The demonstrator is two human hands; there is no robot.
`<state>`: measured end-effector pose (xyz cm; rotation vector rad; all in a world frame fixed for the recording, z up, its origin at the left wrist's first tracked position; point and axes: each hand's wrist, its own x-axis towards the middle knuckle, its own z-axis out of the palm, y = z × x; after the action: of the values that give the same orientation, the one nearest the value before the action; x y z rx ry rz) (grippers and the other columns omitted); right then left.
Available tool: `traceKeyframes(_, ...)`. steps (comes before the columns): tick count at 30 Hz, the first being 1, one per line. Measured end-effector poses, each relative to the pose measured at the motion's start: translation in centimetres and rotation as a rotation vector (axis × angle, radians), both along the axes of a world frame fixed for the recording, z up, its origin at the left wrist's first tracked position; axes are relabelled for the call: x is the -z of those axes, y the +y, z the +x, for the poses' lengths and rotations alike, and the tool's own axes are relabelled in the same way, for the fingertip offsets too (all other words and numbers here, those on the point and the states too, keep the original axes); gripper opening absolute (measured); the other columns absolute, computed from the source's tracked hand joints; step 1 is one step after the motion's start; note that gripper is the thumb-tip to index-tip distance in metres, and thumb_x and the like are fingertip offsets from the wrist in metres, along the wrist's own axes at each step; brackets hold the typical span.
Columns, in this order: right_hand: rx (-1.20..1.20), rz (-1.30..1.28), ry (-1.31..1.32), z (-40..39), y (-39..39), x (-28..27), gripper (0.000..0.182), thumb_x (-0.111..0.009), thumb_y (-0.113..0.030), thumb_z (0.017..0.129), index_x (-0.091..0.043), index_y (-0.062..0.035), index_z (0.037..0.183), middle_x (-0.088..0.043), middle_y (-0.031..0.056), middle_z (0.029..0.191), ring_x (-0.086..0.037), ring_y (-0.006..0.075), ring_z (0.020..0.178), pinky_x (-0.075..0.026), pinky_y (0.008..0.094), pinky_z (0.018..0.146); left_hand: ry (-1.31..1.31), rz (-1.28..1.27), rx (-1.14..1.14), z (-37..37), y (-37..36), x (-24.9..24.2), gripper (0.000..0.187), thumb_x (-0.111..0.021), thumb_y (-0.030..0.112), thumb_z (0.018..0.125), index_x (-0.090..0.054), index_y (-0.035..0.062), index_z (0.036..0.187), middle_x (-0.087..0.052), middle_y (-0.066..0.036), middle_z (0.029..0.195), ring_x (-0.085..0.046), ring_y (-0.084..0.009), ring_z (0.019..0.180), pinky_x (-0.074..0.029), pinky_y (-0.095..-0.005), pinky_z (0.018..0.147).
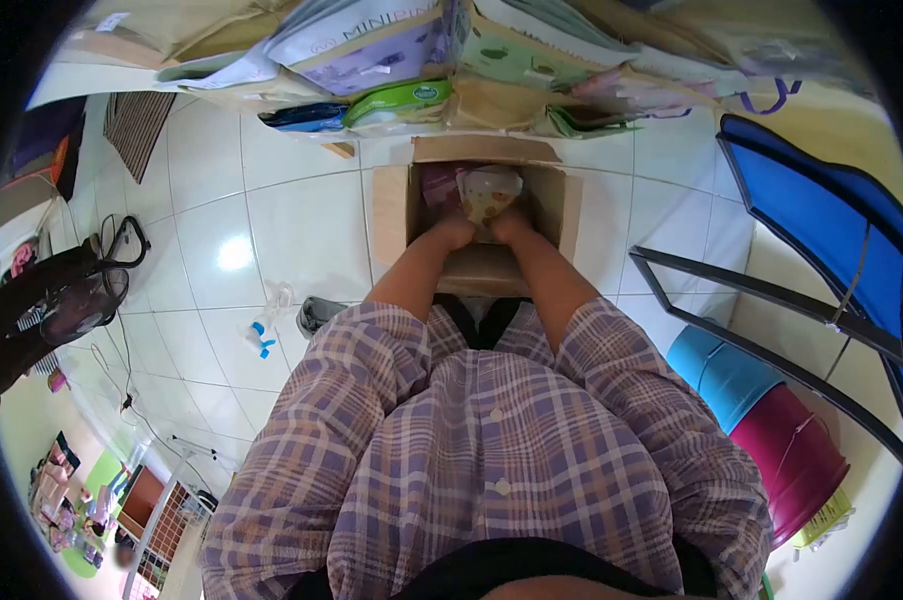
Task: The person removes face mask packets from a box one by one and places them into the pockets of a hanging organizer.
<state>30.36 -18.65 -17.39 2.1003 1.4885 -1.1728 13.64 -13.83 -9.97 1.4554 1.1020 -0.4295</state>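
An open cardboard box (487,272) stands on the floor in front of me, its flaps folded outward. Both my forearms reach down into it. At the lower left corner of a clear plastic package (490,190) with a pale, orange-spotted pattern, my left hand (457,231) is closed. My right hand (512,224) grips the same package at its lower right. The fingertips of both hands are largely hidden. Beside the package, deeper in the box, lies a pink package (440,187).
A shelf of packaged goods (372,60) runs along the far side. To the right stand a blue folding frame (812,220), a blue bucket (722,372) and a magenta bucket (792,455). On the left are a fan (87,300), a grey container (319,316) and cables on white tiles.
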Motion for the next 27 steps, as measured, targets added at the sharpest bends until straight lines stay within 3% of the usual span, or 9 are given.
traceKeyframes(3, 0.001, -0.053, -0.027, -1.4, 2.2, -6.6, 0.054, -0.058, -0.033, 0.086, -0.050, -0.0046, 0.131, -0.051, 0.0166, 0.135, -0.050, 0.0317, 0.122, -0.039, 0.0374, 0.102, -0.036, 0.121, 0.021, 0.2, -1.0, 1.7, 0.061, -0.059, 0.022, 0.080, -0.044, -0.0049, 0.132, -0.048, -0.029, 0.131, -0.051, -0.0366, 0.119, -0.036, -0.0373, 0.104)
traceKeyframes(5, -0.068, -0.075, -0.023, -1.8, 3.0, -8.6, 0.055, -0.059, -0.034, 0.086, -0.050, -0.0047, 0.132, -0.051, 0.0163, 0.135, -0.050, 0.0315, 0.122, -0.039, 0.0366, 0.102, 0.005, 0.137, -0.094, 0.1, -1.9, 3.4, 0.039, -0.051, 0.027, 0.089, -0.061, 0.0005, 0.116, -0.058, -0.023, 0.122, -0.056, -0.0371, 0.112, -0.041, -0.0413, 0.100)
traceKeyframes(8, -0.009, -0.178, -0.024, -2.3, 4.1, -11.5, 0.053, -0.055, -0.031, 0.087, -0.050, -0.0023, 0.131, -0.051, 0.0165, 0.135, -0.048, 0.0288, 0.125, -0.038, 0.0350, 0.103, -0.102, 0.248, 0.137, 1.9, -4.3, 14.5, 0.045, -0.055, 0.019, 0.083, -0.056, -0.0050, 0.122, -0.054, -0.026, 0.127, -0.054, -0.0365, 0.114, -0.041, -0.0380, 0.099)
traceKeyframes(11, -0.094, -0.128, 0.001, -2.4, 4.3, -13.0, 0.049, -0.057, -0.023, 0.086, -0.051, -0.0012, 0.129, -0.052, 0.0182, 0.132, -0.052, 0.0296, 0.120, -0.042, 0.0361, 0.099, -0.025, -0.003, 0.223, -0.7, 1.4, -1.3, 0.040, -0.051, 0.022, 0.088, -0.059, -0.0052, 0.117, -0.059, -0.025, 0.120, -0.058, -0.0370, 0.107, -0.045, -0.0392, 0.094)
traceKeyframes(14, 0.153, -0.197, 0.085, -2.0, 4.5, -13.1, 0.054, -0.063, -0.024, 0.082, -0.049, -0.0004, 0.129, -0.054, 0.0222, 0.128, -0.056, 0.0337, 0.114, -0.044, 0.0386, 0.095, -0.107, 0.159, -0.096, 1.7, -4.6, 13.4, 0.037, -0.047, 0.026, 0.093, -0.061, -0.0042, 0.110, -0.062, -0.026, 0.109, -0.061, -0.0379, 0.101, -0.048, -0.0414, 0.088)
traceKeyframes(15, 0.259, -0.095, 0.095, -2.5, 4.5, -14.6, 0.051, -0.062, -0.024, 0.083, -0.049, 0.0015, 0.126, -0.057, 0.0236, 0.123, -0.057, 0.0356, 0.112, -0.045, 0.0393, 0.094, -0.106, 0.162, -0.097, 1.2, -3.2, 9.1, 0.037, -0.047, 0.026, 0.093, -0.061, -0.0042, 0.110, -0.062, -0.026, 0.109, -0.061, -0.0379, 0.101, -0.048, -0.0414, 0.088)
traceKeyframes(17, 0.362, 0.009, 0.107, -3.1, 4.3, -16.9, 0.049, -0.062, -0.023, 0.085, -0.049, 0.0034, 0.124, -0.059, 0.0250, 0.119, -0.058, 0.0375, 0.110, -0.046, 0.0399, 0.092, 0.030, 0.346, -0.518, -0.1, -1.4, -2.4, 0.036, -0.044, 0.028, 0.096, -0.062, -0.0024, 0.099, -0.065, -0.025, 0.098, -0.062, -0.0387, 0.097, -0.048, -0.0443, 0.084)
traceKeyframes(21, 0.468, 0.242, 0.371, -2.4, 4.6, -20.2, 0.039, -0.057, -0.024, 0.092, -0.052, 0.0021, 0.120, -0.063, 0.0207, 0.107, -0.061, 0.0314, 0.101, -0.047, 0.0371, 0.088, -0.018, 0.391, -0.639, -2.2, 1.4, -8.7, 0.033, -0.043, 0.027, 0.097, -0.060, -0.0009, 0.093, -0.065, -0.022, 0.091, -0.062, -0.0398, 0.088, -0.047, -0.0462, 0.077)
traceKeyframes(27, 0.724, 0.312, 0.893, -2.5, 5.4, -25.5, 0.036, -0.053, -0.031, 0.097, -0.056, -0.0006, 0.117, -0.065, 0.0061, 0.099, -0.058, 0.0106, 0.091, -0.048, 0.0270, 0.081, -0.564, 0.183, -0.894, -4.8, 2.2, -16.1, 0.028, -0.046, 0.026, 0.099, -0.056, 0.0007, 0.090, -0.056, -0.004, 0.070, -0.052, -0.0160, 0.063, -0.043, -0.0310, 0.062)
